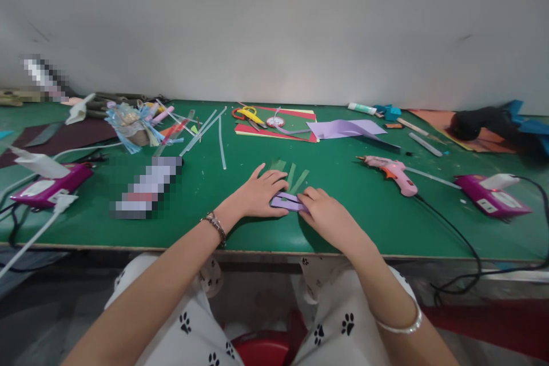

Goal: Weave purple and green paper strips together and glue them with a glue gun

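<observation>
Between my two hands lies a small folded purple paper strip (287, 201) with a dark lengthwise gap, low over the green table near its front edge. My left hand (263, 194) grips its left end, thumb below and fingers above. Its right end is pinched by my right hand (323, 211), whose fingertips are partly hidden. Just beyond the strip, green paper strips (298, 180) fan out on the table; whether they are joined to the purple piece I cannot tell.
A pink glue gun (397, 174) lies to the right, its cord trailing to the front edge. Purple power strips (493, 197) sit at both sides. Yellow-handled scissors (251, 116), coloured paper sheets (244, 132), a curled purple sheet (347, 128) and clear glue sticks (222, 146) lie farther back.
</observation>
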`<control>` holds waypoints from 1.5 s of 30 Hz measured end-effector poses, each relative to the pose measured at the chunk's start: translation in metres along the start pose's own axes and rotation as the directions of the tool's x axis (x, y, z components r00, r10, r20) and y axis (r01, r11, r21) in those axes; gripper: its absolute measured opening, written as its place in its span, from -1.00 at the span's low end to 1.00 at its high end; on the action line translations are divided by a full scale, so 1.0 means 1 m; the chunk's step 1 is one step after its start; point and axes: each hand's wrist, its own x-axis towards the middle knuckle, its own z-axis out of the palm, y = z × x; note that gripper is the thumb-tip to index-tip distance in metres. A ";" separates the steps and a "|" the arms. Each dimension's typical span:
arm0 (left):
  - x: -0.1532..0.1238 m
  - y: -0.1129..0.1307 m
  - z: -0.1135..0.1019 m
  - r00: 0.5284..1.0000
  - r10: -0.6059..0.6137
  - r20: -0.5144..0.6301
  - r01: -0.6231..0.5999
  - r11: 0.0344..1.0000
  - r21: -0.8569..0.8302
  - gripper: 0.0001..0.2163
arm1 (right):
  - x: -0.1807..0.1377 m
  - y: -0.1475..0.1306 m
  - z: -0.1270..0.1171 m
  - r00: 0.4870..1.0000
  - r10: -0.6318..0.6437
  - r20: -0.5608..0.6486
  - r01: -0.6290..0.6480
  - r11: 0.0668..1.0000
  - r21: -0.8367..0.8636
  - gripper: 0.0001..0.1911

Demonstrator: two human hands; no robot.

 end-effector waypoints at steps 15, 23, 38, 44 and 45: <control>-0.050 -0.005 0.006 0.971 -0.234 0.058 0.237 0.970 -0.049 -0.45 | 0.009 0.001 0.004 0.996 0.035 -0.081 -0.018 0.980 0.199 -0.76; -0.053 0.020 0.012 0.992 -0.109 0.060 0.111 0.993 -0.039 -0.43 | 0.010 0.002 0.009 0.996 -0.016 -0.092 0.039 0.965 0.260 -0.64; -0.055 0.019 0.014 0.997 -0.072 0.016 0.074 0.989 -0.131 -0.51 | 0.044 0.005 0.009 0.999 0.000 -0.042 0.003 0.998 0.069 -0.58; -0.055 0.020 0.014 0.997 -0.076 0.007 0.077 0.989 -0.130 -0.52 | 0.052 0.006 0.009 0.993 -0.119 -0.029 0.120 0.991 0.059 -0.75; -0.055 0.020 0.014 0.997 -0.076 0.008 0.077 0.988 -0.132 -0.52 | 0.052 0.007 0.008 0.990 -0.139 -0.017 0.140 0.987 0.077 -0.75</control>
